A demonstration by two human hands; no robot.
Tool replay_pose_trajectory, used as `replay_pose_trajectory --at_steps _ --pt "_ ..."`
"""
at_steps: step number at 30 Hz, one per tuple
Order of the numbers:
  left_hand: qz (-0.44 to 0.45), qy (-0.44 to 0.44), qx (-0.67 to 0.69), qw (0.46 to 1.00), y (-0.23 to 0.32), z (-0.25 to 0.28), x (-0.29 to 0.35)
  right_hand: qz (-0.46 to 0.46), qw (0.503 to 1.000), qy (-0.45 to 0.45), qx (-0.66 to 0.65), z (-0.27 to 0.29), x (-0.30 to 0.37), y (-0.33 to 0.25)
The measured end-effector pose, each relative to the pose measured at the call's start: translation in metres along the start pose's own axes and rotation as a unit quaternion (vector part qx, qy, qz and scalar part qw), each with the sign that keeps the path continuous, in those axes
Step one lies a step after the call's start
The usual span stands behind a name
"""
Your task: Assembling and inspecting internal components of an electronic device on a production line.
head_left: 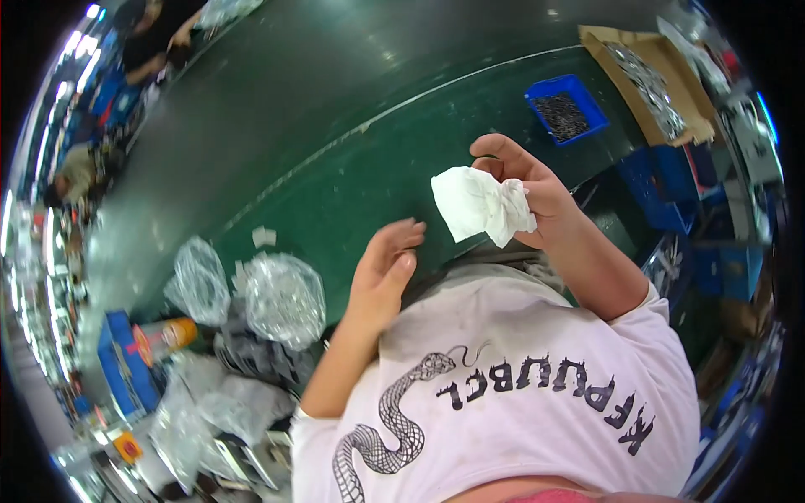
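A crumpled white tissue (470, 205) is pinched in my right hand (537, 189), held above the green worktop (335, 184) in front of my body. One end of it spreads out flat and the other is bunched near my thumb. My left hand (386, 268) hovers to the left of the tissue with nothing in it. Its fingers are stretched out and the thumb stands apart from them.
A blue bin (599, 117) of small dark parts stands at the right, beside an open cardboard box (616, 50) with silvery pieces. Clear plastic bags (285, 298) and an orange bottle (178, 333) are at the left. People (80, 172) sit at the far left.
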State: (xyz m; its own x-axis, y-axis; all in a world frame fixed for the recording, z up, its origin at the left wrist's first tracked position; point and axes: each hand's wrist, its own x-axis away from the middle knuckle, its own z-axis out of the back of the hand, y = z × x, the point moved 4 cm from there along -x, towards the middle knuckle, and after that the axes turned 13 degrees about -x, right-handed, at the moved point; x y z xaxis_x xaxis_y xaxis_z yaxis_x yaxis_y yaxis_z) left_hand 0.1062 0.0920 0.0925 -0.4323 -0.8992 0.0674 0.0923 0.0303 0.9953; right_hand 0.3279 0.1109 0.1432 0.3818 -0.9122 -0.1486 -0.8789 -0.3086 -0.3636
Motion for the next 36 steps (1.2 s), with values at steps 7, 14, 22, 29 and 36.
replay_pose_trajectory --at_steps 7,14,22,29,36 --pt "-0.003 -0.023 0.142 0.99 0.034 -0.024 -0.011 -0.054 0.992 0.027 0.109 0.016 0.001 0.022" --pt "0.0 0.029 0.111 0.993 0.043 -0.015 -0.016 -0.119 0.99 0.072 0.038 0.022 -0.01 0.028" --pt "-0.006 0.073 0.126 0.989 0.03 -0.01 -0.011 -0.156 0.959 0.186 0.15 0.01 -0.003 0.03" --pt "0.038 0.208 0.002 0.977 -0.03 0.055 0.004 0.065 0.927 -0.211 0.302 -0.156 -0.004 -0.043" --pt "0.057 0.239 -0.008 0.969 -0.07 0.093 0.004 -0.001 0.859 -0.409 0.309 -0.214 -0.012 -0.045"
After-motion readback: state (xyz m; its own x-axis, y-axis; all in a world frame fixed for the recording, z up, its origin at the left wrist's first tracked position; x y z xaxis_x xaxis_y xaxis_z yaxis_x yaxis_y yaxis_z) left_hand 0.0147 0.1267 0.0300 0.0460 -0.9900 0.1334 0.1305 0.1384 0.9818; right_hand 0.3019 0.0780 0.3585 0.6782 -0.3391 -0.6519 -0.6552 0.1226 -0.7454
